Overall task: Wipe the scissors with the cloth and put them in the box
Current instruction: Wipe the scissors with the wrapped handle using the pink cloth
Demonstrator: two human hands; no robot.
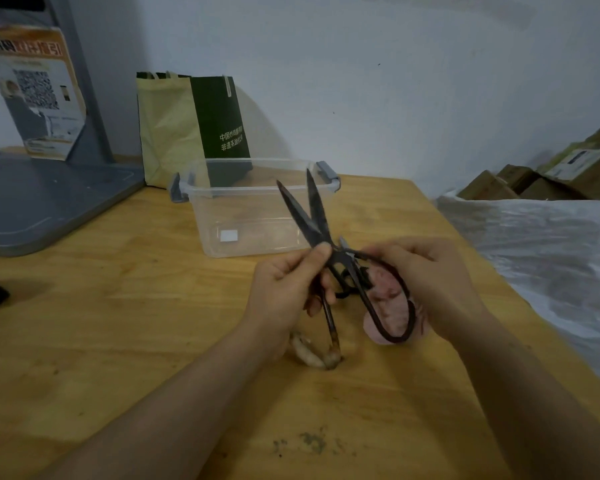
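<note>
Clear lidless box [222,216] on the counter [118,323], a small white label [229,235] on its floor. Just in front of the box, the scissors [314,220] are held blades apart: left hand [284,289] grips one handle, right hand [430,275] clutches the pink cloth [388,306] against the other.

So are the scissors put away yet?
Nothing's finished yet. The left hand and right hand hold the open scissors by the handles, the pink cloth bunched in the right, so wiping is in hand. The clear box holds no scissors; that's left.
</note>
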